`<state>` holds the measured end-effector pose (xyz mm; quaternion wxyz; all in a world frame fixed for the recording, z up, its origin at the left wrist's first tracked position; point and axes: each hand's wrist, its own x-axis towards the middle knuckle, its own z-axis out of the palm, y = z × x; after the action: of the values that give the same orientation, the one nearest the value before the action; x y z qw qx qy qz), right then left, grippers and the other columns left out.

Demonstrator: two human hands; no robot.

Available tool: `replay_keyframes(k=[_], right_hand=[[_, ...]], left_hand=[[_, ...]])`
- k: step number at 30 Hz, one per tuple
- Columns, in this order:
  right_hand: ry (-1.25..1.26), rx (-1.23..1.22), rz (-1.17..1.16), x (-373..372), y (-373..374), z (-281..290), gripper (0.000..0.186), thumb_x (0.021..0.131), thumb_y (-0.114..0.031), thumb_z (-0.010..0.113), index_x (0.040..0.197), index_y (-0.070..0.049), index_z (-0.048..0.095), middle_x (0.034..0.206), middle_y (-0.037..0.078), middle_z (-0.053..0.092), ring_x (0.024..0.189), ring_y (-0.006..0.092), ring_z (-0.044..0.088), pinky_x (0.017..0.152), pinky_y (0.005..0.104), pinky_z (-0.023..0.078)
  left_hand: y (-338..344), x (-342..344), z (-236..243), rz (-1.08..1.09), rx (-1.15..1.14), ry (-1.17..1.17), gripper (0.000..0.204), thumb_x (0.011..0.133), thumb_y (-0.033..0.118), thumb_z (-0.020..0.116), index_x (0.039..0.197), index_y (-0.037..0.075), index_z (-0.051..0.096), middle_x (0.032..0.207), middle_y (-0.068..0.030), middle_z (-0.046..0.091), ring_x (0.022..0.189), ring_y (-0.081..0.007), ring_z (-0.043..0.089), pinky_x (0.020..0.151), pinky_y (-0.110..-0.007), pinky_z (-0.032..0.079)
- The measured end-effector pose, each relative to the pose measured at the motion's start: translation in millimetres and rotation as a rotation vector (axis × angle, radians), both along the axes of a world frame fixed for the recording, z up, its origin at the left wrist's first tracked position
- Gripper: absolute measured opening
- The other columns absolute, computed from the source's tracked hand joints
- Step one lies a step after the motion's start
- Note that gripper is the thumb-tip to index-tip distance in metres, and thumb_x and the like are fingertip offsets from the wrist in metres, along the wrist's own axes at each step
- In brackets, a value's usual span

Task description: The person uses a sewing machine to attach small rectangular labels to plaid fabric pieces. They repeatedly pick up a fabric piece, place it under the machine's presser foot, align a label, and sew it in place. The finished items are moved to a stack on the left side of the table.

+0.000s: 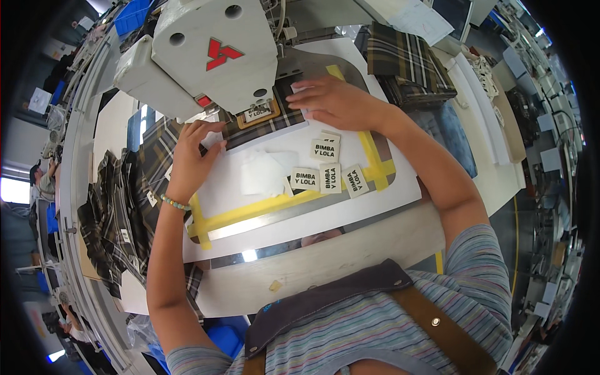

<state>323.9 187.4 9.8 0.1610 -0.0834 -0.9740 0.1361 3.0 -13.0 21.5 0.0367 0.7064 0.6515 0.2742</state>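
A strip of dark plaid fabric (275,127) lies under the head of a white sewing machine (203,59). On it, a small brass-coloured frame (259,115) surrounds a pale printed label beneath the machine head. My left hand (195,149) rests at the strip's left end, thumb and fingers apart, holding nothing visible. At the right end, my right hand (340,105) lies with its fingers stretched out over the fabric's edge. Several loose cream labels (325,150) lie on the white work plate (237,200), nearer to me, beside some blank white pieces (269,172).
Yellow tape (262,211) borders the plate. A neat stack of plaid fabric pieces (412,65) stands at the back right. Loosely heaped plaid pieces (119,215) hang along the left side. A blue bin (131,17) is at the far left; other workers are in the left background.
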Motion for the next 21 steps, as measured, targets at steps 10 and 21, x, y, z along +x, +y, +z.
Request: replay_keyframes(k=[10, 21], right_hand=[[-0.068, 0.109, -0.02, -9, -5, 3, 0.037, 0.104, -0.027, 0.066, 0.131, -0.004, 0.077, 0.147, 0.012, 0.069, 0.146, 0.0308, 0.055, 0.123, 0.0455, 0.041], [-0.305, 0.265, -0.125, -3, -26, 33, 0.042, 0.096, -0.045, 0.075, 0.107, -0.004, 0.081, 0.119, 0.009, 0.077, 0.118, 0.0289, 0.067, 0.107, 0.0444, 0.05]], left_hand=[[10, -2, 2, 0.032, -0.131, -0.069, 0.043, 0.083, 0.015, 0.089, 0.124, 0.009, 0.077, 0.109, -0.0067, 0.069, 0.11, -0.0286, 0.06, 0.099, -0.04, 0.051], [34, 26, -23, 0.056, -0.003, -0.142, 0.026, 0.083, 0.014, 0.091, 0.1, 0.0, 0.078, 0.093, -0.0074, 0.066, 0.1, -0.0264, 0.058, 0.093, -0.038, 0.049]])
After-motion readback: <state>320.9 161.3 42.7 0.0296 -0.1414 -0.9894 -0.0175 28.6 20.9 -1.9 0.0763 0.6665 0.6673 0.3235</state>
